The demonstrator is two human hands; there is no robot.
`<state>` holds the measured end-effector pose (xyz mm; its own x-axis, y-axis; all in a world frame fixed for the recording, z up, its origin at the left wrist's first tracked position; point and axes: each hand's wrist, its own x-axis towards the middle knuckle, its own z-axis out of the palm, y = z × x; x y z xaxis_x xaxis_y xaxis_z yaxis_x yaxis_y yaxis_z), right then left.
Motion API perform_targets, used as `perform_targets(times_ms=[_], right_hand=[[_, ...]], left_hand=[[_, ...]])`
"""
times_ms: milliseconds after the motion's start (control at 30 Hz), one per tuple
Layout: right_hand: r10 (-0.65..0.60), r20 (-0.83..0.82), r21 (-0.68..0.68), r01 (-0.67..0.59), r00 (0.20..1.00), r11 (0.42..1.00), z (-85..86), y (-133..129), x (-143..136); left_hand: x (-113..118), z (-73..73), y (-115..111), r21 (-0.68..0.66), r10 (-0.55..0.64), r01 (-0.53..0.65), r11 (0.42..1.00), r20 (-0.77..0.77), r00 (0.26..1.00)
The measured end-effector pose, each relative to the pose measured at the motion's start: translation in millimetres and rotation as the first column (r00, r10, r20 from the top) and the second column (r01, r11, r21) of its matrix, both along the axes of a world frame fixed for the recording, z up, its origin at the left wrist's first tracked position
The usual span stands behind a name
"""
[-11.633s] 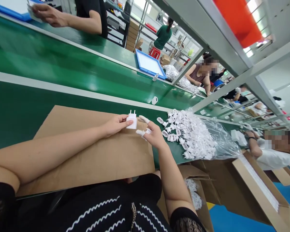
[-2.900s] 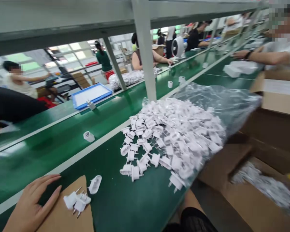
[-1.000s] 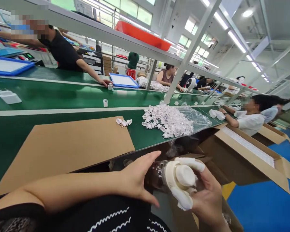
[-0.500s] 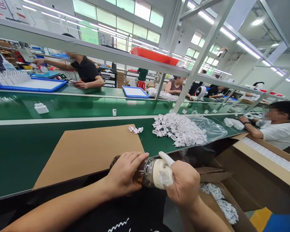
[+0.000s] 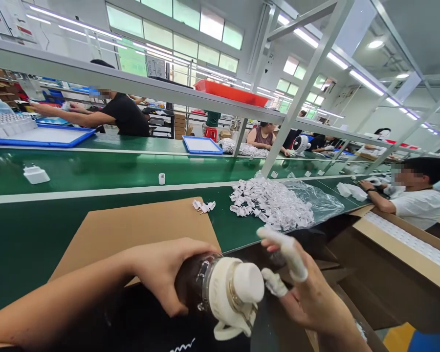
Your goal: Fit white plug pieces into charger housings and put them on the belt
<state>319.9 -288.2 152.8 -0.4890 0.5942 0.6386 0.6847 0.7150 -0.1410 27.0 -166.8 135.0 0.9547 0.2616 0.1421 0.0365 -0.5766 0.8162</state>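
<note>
While the left hand [image 5: 161, 274] grips the water bottle [image 5: 200, 281], the right hand [image 5: 308, 288], fingers open and empty, hovers beside its cream lid [image 5: 234, 291].

Btl lid [image 5: 217, 291] cream, cap [image 5: 251, 282] white; cardbd [image 5: 143, 227] tan; belt [image 5: 102, 173] green; 2 trays [image 5: 203, 152] blue-rimmed.

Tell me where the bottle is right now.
In the head view, the bottle is low and near the centre, tilted in the left hand, just left of the open right hand.
</note>
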Motion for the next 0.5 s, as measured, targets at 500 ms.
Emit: perform_targets(times_ms=[500], right_hand=[[-0.013,-0.691,0.231,0.237,0.722,0.944,-53.1,11,-19]], left_hand=[[-31,12.6,18,0.213,0.236,-0.315,0.925,0.326,0.915]])
